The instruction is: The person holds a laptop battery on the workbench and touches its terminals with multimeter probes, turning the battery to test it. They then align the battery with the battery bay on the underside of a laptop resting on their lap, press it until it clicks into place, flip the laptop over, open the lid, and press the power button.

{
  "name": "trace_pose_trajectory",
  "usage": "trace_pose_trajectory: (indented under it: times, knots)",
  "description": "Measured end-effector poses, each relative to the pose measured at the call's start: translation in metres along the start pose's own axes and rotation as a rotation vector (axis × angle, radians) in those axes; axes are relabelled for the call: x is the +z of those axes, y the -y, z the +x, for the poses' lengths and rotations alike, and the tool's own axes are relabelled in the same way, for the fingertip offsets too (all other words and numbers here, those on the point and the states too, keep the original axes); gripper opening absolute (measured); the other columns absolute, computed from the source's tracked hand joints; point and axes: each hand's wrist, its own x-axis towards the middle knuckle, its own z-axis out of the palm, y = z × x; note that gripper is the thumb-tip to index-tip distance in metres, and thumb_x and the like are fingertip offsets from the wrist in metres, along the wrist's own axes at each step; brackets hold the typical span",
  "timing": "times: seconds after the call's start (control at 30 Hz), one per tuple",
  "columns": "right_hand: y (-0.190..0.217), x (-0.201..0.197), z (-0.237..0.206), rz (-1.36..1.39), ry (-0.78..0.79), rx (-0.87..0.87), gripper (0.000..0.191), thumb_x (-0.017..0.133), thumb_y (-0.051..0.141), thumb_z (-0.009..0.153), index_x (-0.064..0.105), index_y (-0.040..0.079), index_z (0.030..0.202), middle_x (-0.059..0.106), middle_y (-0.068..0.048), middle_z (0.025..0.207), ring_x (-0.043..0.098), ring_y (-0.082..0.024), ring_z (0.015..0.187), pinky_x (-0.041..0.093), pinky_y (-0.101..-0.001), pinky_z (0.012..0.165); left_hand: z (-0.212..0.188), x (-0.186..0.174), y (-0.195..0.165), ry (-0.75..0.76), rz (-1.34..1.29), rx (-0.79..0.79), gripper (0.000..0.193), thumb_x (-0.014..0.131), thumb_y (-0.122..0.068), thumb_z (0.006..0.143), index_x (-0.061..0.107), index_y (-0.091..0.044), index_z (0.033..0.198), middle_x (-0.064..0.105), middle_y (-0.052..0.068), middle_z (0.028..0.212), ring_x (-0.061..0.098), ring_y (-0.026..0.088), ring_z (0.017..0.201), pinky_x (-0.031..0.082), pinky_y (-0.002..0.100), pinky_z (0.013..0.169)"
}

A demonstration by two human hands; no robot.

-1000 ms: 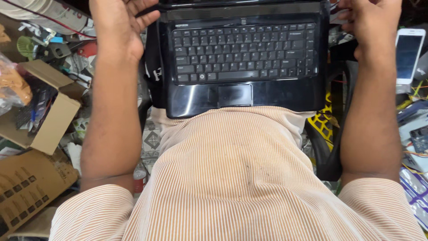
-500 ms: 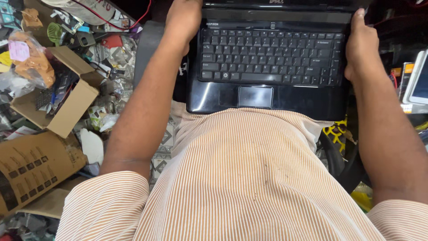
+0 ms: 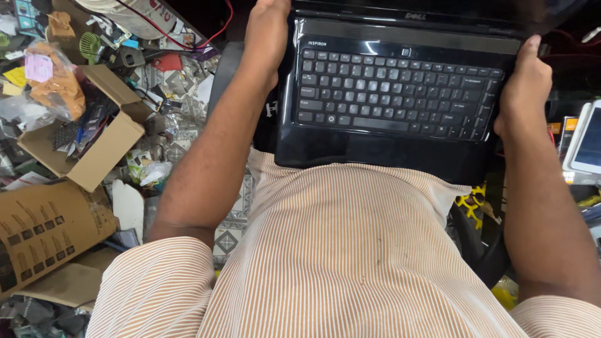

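Far left: flattened brown cardboard sheet (image 3: pixel 44 235) printed with dark icons, lying on the cluttered floor. Above it an open cardboard box (image 3: pixel 94 141) with small parts inside, flap hanging toward the person. An orange plastic bag (image 3: pixel 59 84) with a pink tag sits at the box's upper-left edge, touching it. Red wire (image 3: pixel 188 39) runs across the junk at top, near a white round container (image 3: pixel 125 9). Patterned floor tiles (image 3: pixel 231 222) show between the clutter and the person's left arm. Left hand (image 3: pixel 266 37) is clamped on the left rear edge of the black laptop (image 3: pixel 400 94), palm flat on the side of the base, fingers going over the back edge and out of frame, so finger spread can't be told; it's holding the laptop. Laptop is open, keyboard up, resting on the person's lap against the striped orange-and-white shirt (image 3: pixel 338 263), front edge touching the belly, screen cut off at top of frame. Right hand (image 3: pixel 523 84) grips the right edge of the base, thumb on top near the keyboard's right end, fingers wrapped under, closed on the laptop. Yellow plastic part (image 3: pixel 472 200) just below the laptop's right front corner, partly hidden. Far right: a white tablet or phone (image 3: pixel 585 141) with dark screen, apart from the right forearm.
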Motion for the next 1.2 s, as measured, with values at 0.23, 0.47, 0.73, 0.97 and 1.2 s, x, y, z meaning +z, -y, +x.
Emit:
trace_pose_trajectory:
  times: [0.23,0.47,0.73,0.97,1.2]
  knots:
    - [-0.011,-0.007,0.006,0.027,0.04,-0.104,0.059,0.044,0.051,0.113,0.07,0.0,0.121,0.075,-0.011,0.118,0.072,-0.018,0.103,0.06,-0.0367,0.091,-0.003,-0.002,0.007,0.044,-0.142,-0.042,0.027,0.054,-0.023,0.098,0.065,-0.005,0.082,0.062,-0.003,0.076,0.054,0.01,0.073,0.046,0.031,0.072]
    - [-0.011,-0.008,0.006,0.049,0.04,-0.118,0.058,0.045,0.053,0.111,0.07,0.002,0.122,0.075,-0.009,0.116,0.071,-0.018,0.104,0.06,-0.0372,0.092,0.002,-0.006,0.016,0.048,-0.174,-0.002,0.024,0.054,-0.023,0.104,0.059,-0.009,0.085,0.051,-0.007,0.077,0.045,0.008,0.073,0.041,0.029,0.07]
    - [0.008,-0.012,0.007,-0.081,0.008,-0.249,0.057,0.042,0.056,0.111,0.067,0.004,0.113,0.068,-0.001,0.104,0.057,-0.012,0.091,0.051,-0.0318,0.082,0.001,-0.012,0.007,-0.108,0.063,0.274,0.047,0.055,-0.048,0.11,0.05,-0.01,0.083,0.043,-0.008,0.075,0.036,0.006,0.071,0.032,0.027,0.062]
    - [0.038,0.016,0.016,0.062,0.089,-0.451,0.05,0.042,0.048,0.117,0.063,0.004,0.108,0.063,0.001,0.1,0.052,-0.01,0.092,0.046,-0.0288,0.085,0.016,-0.015,-0.026,-0.238,0.06,0.368,0.049,0.055,-0.048,0.109,0.046,-0.01,0.08,0.04,-0.008,0.073,0.033,0.006,0.07,0.031,0.027,0.061]
    - [0.058,0.007,0.029,-0.051,-0.036,-0.446,0.052,0.044,0.045,0.116,0.052,0.004,0.086,0.048,0.004,0.079,0.04,-0.01,0.074,0.036,-0.0312,0.067,0.022,0.003,-0.038,-0.234,0.079,0.33,0.045,0.056,-0.046,0.108,0.056,-0.008,0.084,0.045,-0.008,0.073,0.037,0.005,0.069,0.032,0.025,0.061]
